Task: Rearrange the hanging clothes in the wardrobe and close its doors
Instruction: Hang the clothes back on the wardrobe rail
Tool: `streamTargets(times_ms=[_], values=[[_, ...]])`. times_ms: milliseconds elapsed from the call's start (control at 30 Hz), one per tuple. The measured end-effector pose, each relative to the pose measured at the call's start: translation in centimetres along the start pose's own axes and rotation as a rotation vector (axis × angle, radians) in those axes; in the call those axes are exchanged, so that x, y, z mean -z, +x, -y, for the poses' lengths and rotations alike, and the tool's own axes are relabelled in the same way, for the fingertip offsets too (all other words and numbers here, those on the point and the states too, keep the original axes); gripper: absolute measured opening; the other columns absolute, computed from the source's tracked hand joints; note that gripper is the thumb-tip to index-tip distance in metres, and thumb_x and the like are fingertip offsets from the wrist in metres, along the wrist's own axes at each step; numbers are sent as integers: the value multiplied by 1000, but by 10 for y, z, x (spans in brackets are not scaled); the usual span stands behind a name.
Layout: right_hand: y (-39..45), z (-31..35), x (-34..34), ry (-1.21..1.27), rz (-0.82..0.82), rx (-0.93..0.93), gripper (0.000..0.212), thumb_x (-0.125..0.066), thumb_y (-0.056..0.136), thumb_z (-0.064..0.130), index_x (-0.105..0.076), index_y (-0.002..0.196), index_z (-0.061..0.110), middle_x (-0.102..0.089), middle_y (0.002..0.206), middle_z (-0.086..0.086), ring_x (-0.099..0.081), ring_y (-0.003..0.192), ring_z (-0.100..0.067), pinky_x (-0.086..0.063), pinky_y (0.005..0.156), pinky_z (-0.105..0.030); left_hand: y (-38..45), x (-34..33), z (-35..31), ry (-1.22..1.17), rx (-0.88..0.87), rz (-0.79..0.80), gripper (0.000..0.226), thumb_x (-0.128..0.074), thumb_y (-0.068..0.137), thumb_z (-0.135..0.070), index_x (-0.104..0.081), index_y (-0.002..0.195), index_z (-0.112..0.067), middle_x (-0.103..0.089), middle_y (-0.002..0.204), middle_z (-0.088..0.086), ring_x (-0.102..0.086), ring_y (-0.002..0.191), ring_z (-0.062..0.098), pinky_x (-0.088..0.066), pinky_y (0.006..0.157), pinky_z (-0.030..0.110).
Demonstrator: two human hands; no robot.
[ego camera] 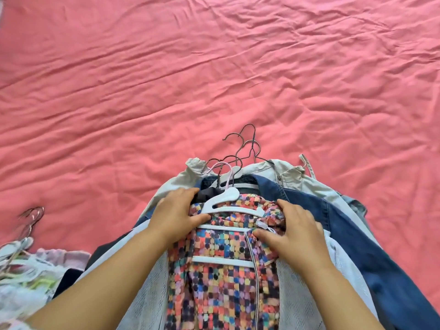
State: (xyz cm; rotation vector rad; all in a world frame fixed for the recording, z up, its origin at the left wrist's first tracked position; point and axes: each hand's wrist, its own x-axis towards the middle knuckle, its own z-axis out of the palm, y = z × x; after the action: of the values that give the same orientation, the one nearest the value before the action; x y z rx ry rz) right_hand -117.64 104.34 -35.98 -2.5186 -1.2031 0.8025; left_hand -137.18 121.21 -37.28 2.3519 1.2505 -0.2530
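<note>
Pink sheet runs wrinkled under everything; I have the clothes stacked flat on the bed so I can sort them, I'd say, before they go back on a rail. No wardrobe or doors show from where I'm looking, so that part of the job is not yet in reach.

On top of the stack lies the checked top, a thin cloth of small red, blue, yellow and black squares with a dark trimmed edge running down it. It sits on a white hanger with several flat bars, the top's collar bunched over the upper bars. My left hand grips the hanger's left shoulder, thumb pressed on top near the second bar. My right hand clutches the gathered collar at the right end, fingers curled into the cloth. I hold both ends, I think, to square the top on its hanger.

Under it lies a pale mesh jacket, then a denim jacket spilling right, then a beige jacket farthest from me. Their wire hooks all fan out together past the collars, easy to gather in one hand.

At my left, well apart, a second heap of light clothes on hangers lies blurred.
</note>
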Motion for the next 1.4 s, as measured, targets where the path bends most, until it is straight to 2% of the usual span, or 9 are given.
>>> streamTargets(times_ms=[133, 233, 333, 467, 667, 967, 1100, 1267, 1400], values=[[6, 6, 6, -89, 67, -49, 78, -60, 68, 72, -40, 130, 30, -49, 120, 7, -40, 119, -19, -29, 96, -37, -2, 0, -3, 62, -50, -100, 35, -66, 76, -50, -60, 94, -22, -58, 89, -5, -53, 91, 19, -32, 69, 30], [6, 11, 14, -106, 105, -53, 55, -61, 63, 76, -46, 88, 29, -48, 92, 10, -45, 99, -19, -30, 80, -36, -6, 3, -4, 32, -46, -113, 33, -60, 70, -54, -54, 81, -22, -55, 81, -6, -55, 86, 21, -33, 66, 30], [-3, 13, 19, -117, 95, 40, 55, -60, 64, 75, -32, 70, 28, -38, 81, 12, -38, 86, -15, -25, 72, -32, -11, 8, -6, -49, -26, -144, 57, -51, 59, -59, -61, 101, -22, -57, 98, -5, -53, 99, 21, -40, 77, 33], [-28, 16, 25, -41, 2, 157, 52, -65, 68, 67, -34, 70, 25, -41, 76, 11, -41, 75, -14, -30, 63, -26, -28, 19, -8, -64, -60, -154, 91, -70, 60, -47, -35, 143, -30, -35, 146, -1, -30, 135, 21, -23, 110, 38], [-43, 8, 17, 28, -177, 266, 50, -72, 66, 58, -34, 69, 26, -35, 67, 13, -39, 64, -15, -24, 54, -22, -43, 28, -15, -142, -57, -15, 80, -57, 63, -69, -52, 131, -26, -49, 136, -8, -39, 129, 12, -29, 108, 32], [-28, 6, -2, -54, -21, 54, 62, -64, 68, 68, -46, 111, 29, -51, 115, 14, -32, 125, -20, -22, 100, -38, -34, 10, -6, 14, -23, 206, 85, -50, 80, -68, -20, 149, -28, -16, 157, -7, -11, 144, 9, -4, 117, 37], [-18, 7, -9, -82, 3, 39, 83, -66, 74, 56, -23, 142, 33, -43, 136, 13, -30, 129, -16, -18, 107, -37, -17, 9, -3, 23, 10, 199, 80, -50, 83, -65, -24, 147, -25, -26, 154, -4, -17, 143, 14, -7, 116, 40], [-8, 16, -6, -160, -17, 51, 45, -67, 71, 56, -46, 100, 28, -50, 95, 10, -44, 100, -18, -27, 92, -35, -12, 16, -4, 11, 2, 114, 68, -59, 78, -62, -45, 134, -26, -55, 132, -3, -42, 127, 21, -27, 106, 37], [-19, 20, 9, -153, -86, 93, 34, -64, 73, 45, -36, 73, 26, -44, 76, 12, -38, 79, -15, -22, 77, -31, -16, 29, -2, -37, -64, 22, 54, -68, 66, -65, -60, 106, -29, -63, 109, -8, -54, 104, 17, -43, 88, 36]])
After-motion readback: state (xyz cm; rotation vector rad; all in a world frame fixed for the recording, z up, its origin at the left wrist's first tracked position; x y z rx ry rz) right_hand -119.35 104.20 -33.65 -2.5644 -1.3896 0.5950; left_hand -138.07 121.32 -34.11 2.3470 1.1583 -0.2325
